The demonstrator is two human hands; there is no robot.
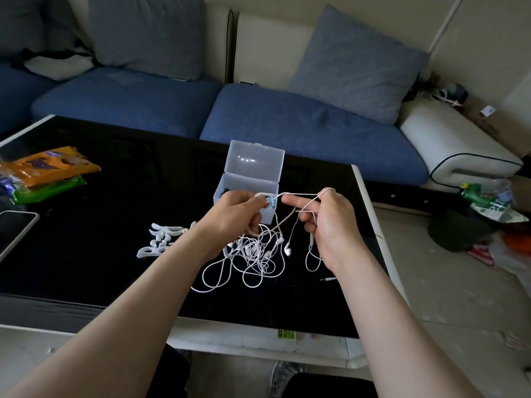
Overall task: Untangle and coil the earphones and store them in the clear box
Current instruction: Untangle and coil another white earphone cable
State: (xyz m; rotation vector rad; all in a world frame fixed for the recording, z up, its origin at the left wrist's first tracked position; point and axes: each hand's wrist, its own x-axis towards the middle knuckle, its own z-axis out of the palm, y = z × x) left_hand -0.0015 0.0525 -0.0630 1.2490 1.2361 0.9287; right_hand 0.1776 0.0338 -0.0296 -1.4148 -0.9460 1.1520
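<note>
Mid-frame, above the black table [86,254]: left hand [232,216] pinched shut on a strand of the white earphones [255,254], fingers curled around it; right hand [327,222] closed on another stretch of the same cord, forefinger out straight, a loop riding over its top; one short span pulled taut between the two

Below the hands, the bulk of the earphones hanging and pooling as a knot of loops on the tabletop, an earbud dangling at centre, the jack plug [327,279] lying apart toward the right edge

Clear box [247,179] just behind the hands, lid tipped up and open, something dark and something bluish already inside

Likely still untangling, coiling not yet begun; best done by keeping the taut span slack enough to feed a free end back through, starting from the plug or a bud, lifting loops off rather than tugging, since pulling would probably tighten the knot

Hard to read: how many earphone sets in the tangle; where strands truly cross; lower front of the box, masked by the left hand; white shapes [161,239] left of the wrist, unidentifiable
</note>
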